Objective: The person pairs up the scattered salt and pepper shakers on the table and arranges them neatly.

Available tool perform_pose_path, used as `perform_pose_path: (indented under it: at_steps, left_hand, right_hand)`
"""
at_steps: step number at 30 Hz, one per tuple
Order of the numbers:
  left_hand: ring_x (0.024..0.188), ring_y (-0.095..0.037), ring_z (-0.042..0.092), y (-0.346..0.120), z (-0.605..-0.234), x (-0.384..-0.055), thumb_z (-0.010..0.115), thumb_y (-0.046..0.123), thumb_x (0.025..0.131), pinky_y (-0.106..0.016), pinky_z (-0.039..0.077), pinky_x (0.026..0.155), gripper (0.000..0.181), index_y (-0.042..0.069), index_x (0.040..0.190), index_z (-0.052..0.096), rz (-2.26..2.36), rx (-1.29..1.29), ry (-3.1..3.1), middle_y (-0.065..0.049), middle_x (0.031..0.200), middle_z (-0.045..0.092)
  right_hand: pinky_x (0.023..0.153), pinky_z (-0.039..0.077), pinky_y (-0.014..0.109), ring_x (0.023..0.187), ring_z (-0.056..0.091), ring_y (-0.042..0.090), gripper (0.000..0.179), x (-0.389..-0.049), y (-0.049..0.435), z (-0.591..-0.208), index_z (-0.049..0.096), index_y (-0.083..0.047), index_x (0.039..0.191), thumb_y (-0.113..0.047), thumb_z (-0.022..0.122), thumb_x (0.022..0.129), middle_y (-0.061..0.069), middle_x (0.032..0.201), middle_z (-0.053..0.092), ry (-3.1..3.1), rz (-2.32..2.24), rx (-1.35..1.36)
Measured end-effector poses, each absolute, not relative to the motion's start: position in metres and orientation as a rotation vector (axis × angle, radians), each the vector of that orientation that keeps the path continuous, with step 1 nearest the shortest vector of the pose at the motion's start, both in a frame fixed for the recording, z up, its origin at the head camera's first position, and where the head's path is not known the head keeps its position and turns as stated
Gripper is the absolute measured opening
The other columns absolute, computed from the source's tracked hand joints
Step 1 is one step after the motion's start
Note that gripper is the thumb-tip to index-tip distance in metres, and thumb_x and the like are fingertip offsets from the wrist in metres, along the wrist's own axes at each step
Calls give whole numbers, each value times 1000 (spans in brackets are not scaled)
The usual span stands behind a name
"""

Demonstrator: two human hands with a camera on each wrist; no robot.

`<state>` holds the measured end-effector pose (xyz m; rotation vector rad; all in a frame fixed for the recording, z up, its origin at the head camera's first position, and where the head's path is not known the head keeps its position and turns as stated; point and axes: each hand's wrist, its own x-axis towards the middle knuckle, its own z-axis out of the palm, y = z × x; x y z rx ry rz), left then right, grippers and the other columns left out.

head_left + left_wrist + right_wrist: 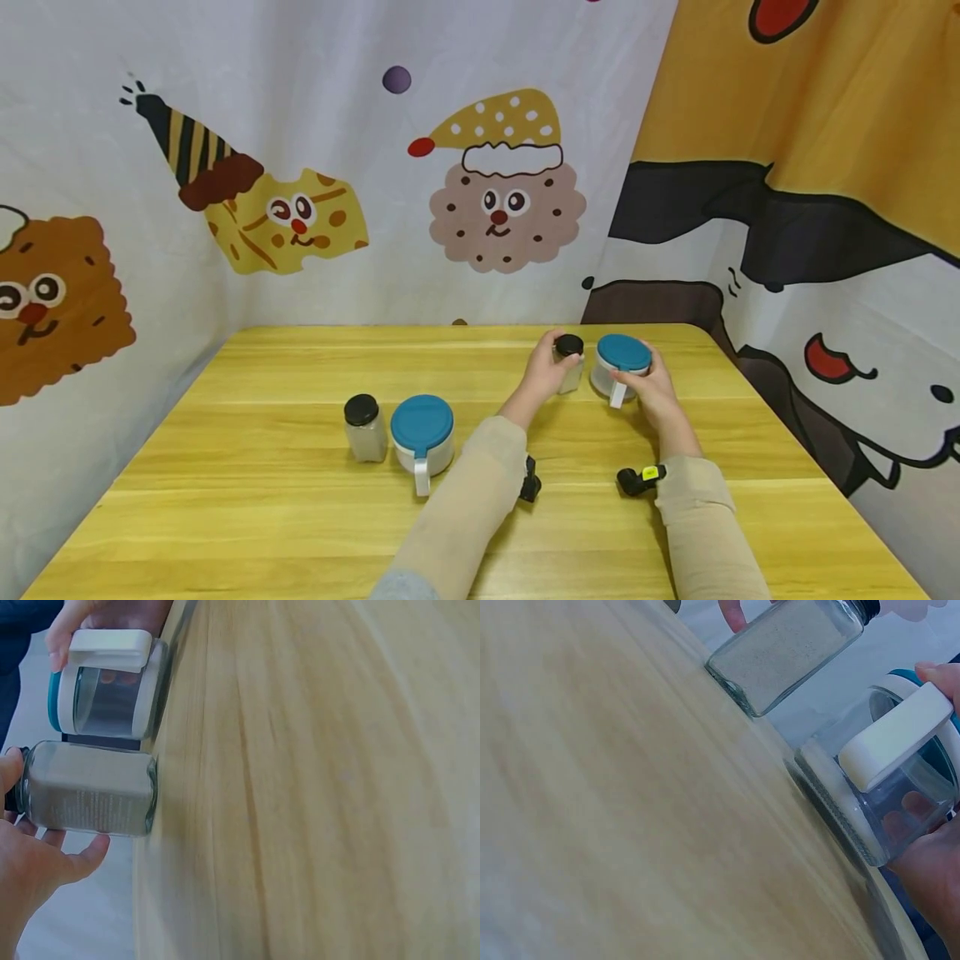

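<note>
Toward the back right of the table, my left hand (549, 371) grips a glass jar (572, 377) with a black lid, its fingers near the top. The left wrist view shows that jar (94, 787) filled with a pale powder. Just to its right, my right hand (654, 385) holds a clear canister (609, 382) with a blue lid and white handle, thumb near the lid. In the right wrist view the handle (896, 739) faces the camera, and some white contents lie at the bottom. Both containers stand upright, at or very close to the tabletop.
A second black-lidded jar (367, 433) and a second blue-lidded canister (424, 437) stand side by side, left of my left forearm. The wooden table (247, 483) ends at a printed curtain (390, 275) behind. Black wrist cameras hang under both sleeves.
</note>
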<state>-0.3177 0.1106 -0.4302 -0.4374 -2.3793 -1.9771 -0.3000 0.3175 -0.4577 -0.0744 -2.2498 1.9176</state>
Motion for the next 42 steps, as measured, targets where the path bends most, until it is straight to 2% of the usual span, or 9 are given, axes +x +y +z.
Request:
perform_pose_path:
  at_steps: [20,42]
  left_hand:
    - [130,-22,42,107,-424,-312,59,14,96,-35,35,105,48,7,141,43,-1879,-554,-2404,-9,141,47]
    - [130,-21,41,96,-413,-297,58,16,97,-38,36,103,49,11,143,42,-1849,-617,-2408,-8,142,46]
  right_hand:
    - [112,17,47,137,24,34,96,-299,313,-454,11,-5,153,-3,74,81,20,153,22,-2245,1899,-96]
    - [109,24,46,131,31,33,94,-297,308,-450,14,-4,152,3,73,79,21,149,28,-2225,1905,-35]
